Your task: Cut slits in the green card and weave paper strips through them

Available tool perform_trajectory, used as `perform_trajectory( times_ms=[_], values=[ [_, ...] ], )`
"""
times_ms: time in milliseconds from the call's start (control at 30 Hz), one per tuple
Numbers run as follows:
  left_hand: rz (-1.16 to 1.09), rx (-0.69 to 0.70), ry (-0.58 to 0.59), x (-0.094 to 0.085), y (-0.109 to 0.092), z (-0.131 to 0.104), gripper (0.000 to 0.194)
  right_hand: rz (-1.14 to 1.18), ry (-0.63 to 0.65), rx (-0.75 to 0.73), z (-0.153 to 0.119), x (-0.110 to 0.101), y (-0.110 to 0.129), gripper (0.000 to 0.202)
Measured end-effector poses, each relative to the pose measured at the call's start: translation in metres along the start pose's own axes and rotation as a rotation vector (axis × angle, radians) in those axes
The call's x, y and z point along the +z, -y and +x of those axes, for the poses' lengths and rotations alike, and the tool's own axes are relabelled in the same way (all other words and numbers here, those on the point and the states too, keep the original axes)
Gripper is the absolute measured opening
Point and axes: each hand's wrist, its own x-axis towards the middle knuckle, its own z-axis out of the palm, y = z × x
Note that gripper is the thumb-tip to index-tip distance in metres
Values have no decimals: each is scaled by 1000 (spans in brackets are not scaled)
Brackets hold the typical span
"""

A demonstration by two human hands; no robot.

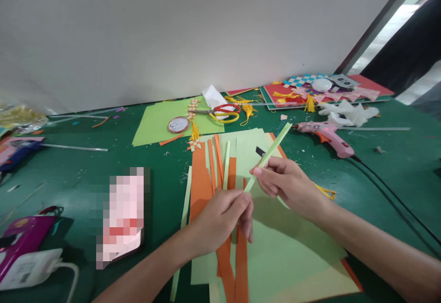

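A narrow light green paper strip [276,143] runs slantwise between my two hands, above a stack of paper. My left hand [229,211] pinches its lower end between thumb and fingers. Higher up the strip, my right hand [287,181] grips it with thumb and forefinger. A dark flat tip [259,151] shows beside the right fingers; I cannot tell whether the hand holds it. Beneath are light green sheets [292,257]. Orange paper strips [241,266] and another green strip [226,163] lie on them, partly hidden by my left hand.
Red-and-yellow scissors [225,114], a round tin [178,124] and a yellow tassel [195,131] lie behind the stack. A pink glue gun [330,138] with its cord is at right. Left are a blurred-out phone [124,216] and a purple device [27,238]. A wall [172,32] rises behind.
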Motion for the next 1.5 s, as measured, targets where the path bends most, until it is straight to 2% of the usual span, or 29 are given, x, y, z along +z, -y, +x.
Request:
perform_trajectory(
  times_ms=[267,567,1000,1133,1500],
  values=[
    [60,27,-39,0,2,2,38,-200,103,72,-4,4,-1,36],
    [105,13,-54,1,-2,2,42,-163,85,55,-4,5,-2,39],
    [51,0,-65,2,3,3,35,-182,94,55,-3,5,-1,35],
    [63,3,-94,2,5,4,35,-232,106,65,-4,4,-2,35],
    [75,16,-146,4,11,6,34,-169,68,72,-5,6,-6,35]
  ],
)
